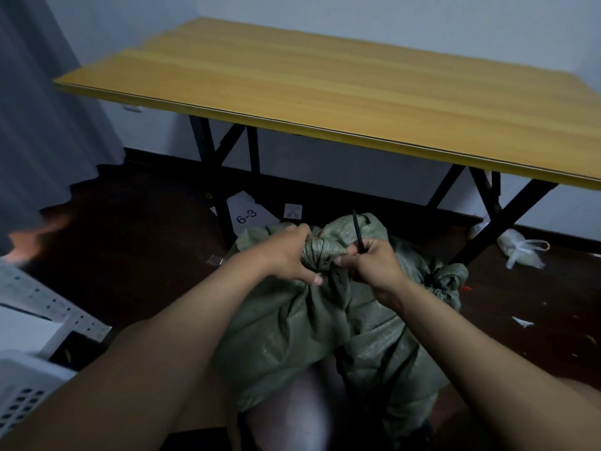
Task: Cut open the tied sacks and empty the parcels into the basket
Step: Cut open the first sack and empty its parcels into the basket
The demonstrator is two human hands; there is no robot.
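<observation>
A green woven sack (286,333) stands on the floor in front of me, its neck bunched and tied. My left hand (287,253) grips the gathered neck from the left. My right hand (374,262) holds a thin black tool (357,232) that points upward, and its fingers touch the neck from the right. A bit of orange tie shows at the knot (318,236). A second green sack (445,284), also tied, lies behind on the right. The white perforated basket (22,392) sits at the lower left edge.
A wooden folding table (325,89) with black legs stands just behind the sacks. Paper marked 6-3 (247,216) lies under it. A tied white plastic bag (520,252) rests on the dark floor at right. A grey curtain (39,125) hangs at left.
</observation>
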